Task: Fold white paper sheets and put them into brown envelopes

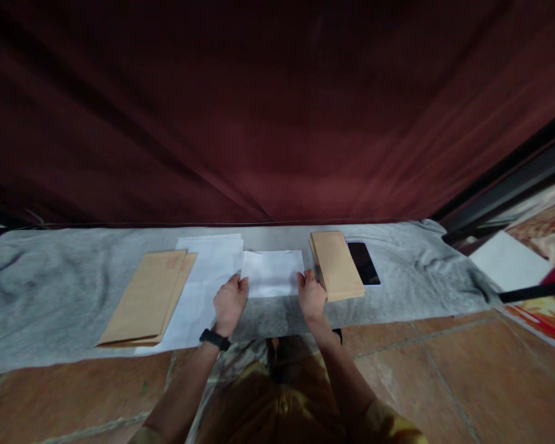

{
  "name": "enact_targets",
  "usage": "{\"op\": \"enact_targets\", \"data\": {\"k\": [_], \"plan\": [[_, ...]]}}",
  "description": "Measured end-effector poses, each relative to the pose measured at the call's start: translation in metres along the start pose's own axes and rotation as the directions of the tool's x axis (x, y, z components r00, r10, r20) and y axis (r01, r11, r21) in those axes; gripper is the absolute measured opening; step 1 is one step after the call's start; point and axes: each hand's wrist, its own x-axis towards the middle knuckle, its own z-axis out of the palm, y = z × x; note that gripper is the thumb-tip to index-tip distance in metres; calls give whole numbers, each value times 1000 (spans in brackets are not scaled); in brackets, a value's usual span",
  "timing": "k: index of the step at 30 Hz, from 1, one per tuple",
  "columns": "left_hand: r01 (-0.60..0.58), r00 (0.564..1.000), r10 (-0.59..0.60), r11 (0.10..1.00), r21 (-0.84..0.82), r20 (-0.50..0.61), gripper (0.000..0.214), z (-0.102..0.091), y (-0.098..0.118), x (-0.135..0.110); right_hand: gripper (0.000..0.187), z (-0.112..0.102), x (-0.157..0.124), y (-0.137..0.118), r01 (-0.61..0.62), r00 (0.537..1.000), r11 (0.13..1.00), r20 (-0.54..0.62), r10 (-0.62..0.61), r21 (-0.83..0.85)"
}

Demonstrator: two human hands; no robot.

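A white sheet of paper (272, 271), which looks folded, lies in front of me between my two hands. My left hand (230, 302) pinches its left edge, with a dark band around that wrist. At the opposite edge, my right hand (311, 297) grips the paper between thumb and fingers. Larger white sheets (215, 265) lie flat just left of my left hand. Brown envelopes (145, 296) rest partly over those sheets. Close beside my right hand is a stack of brown envelopes (337, 265).
A dark-screened phone (364, 263) lies right of the envelope stack. Grey cloth (411, 271) covers the long narrow surface. Behind it hangs a dark red curtain (277, 123). A black metal bar (536, 291) crosses at the right, near a white sheet (511, 260). Tiled floor (407, 376) shows below.
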Motion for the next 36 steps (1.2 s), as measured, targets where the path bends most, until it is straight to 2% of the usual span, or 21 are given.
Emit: {"op": "enact_targets", "data": {"k": [4,11,32,36], "plan": [[1,999,2,999,50,-48,41,2,3,-3,34,0,1,-4,19,1000,998,-8,-19,-63],[-70,982,86,993,98,-169,41,13,4,-6,32,2,3,-5,56,996,993,-61,-63,-106],[-61,957,101,986,152,-271,35,28,7,-4,33,10,9,-5,57,985,987,-150,-81,-153],[-78,939,125,985,153,-320,39,26,6,-3,30,11,8,-6,71,981,983,-169,-100,-168]]}}
